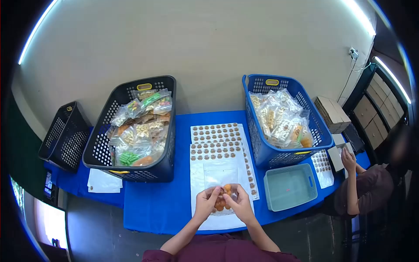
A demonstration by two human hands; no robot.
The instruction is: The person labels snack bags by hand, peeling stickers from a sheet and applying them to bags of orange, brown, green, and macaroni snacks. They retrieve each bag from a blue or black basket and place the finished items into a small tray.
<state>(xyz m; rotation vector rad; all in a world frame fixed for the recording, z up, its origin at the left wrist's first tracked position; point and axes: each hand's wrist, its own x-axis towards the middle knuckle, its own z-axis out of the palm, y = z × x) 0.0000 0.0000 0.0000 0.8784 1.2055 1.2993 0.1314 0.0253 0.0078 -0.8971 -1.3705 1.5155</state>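
Low over the sticker sheets, my left hand (pixel 207 204) and my right hand (pixel 240 204) are both closed on a clear snack bag (pixel 221 204) with round orange-brown pieces inside. Both thumbs meet on the bag's front, at a small round brown sticker (pixel 222 191). Just beyond my fingers lies a flat clear plastic bag (pixel 220 171). Under and past it are white sheets with rows of round brown stickers (pixel 216 151); the nearer part of the top sheet is bare white.
A black basket (pixel 171 144) and a blue basket (pixel 273 157), full of snack bags, flank the sheets on the blue table (pixel 150 209). A greenish tray (pixel 291 205) stands to the right. Another person (pixel 366 190) handles a carton (pixel 338 157). Far left is a black basket (pixel 65 135).
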